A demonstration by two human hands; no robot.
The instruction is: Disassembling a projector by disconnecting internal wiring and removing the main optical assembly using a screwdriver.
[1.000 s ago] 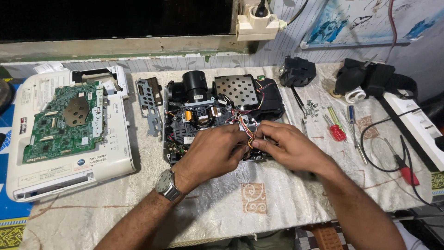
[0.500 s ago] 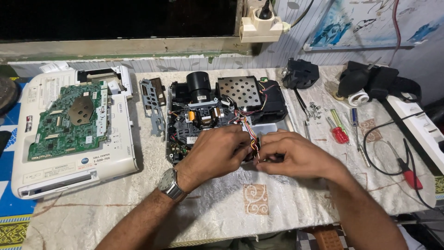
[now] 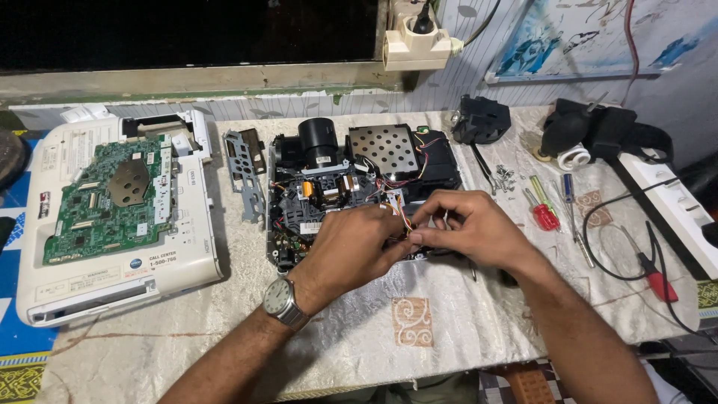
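Both hands now bunched closer over the opened projector (image 3: pixel 351 191): left hand (image 3: pixel 351 251) and right hand (image 3: pixel 467 228) pinching coloured wires (image 3: pixel 404 217) at its front edge (fingertips together); circuit board (image 3: pixel 108 198) left, screwdrivers (image 3: pixel 542 209) right.

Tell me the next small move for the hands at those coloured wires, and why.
Probably ease the coloured wires gently free: both the left hand and right hand pinch together at them, over the opened projector chassis.
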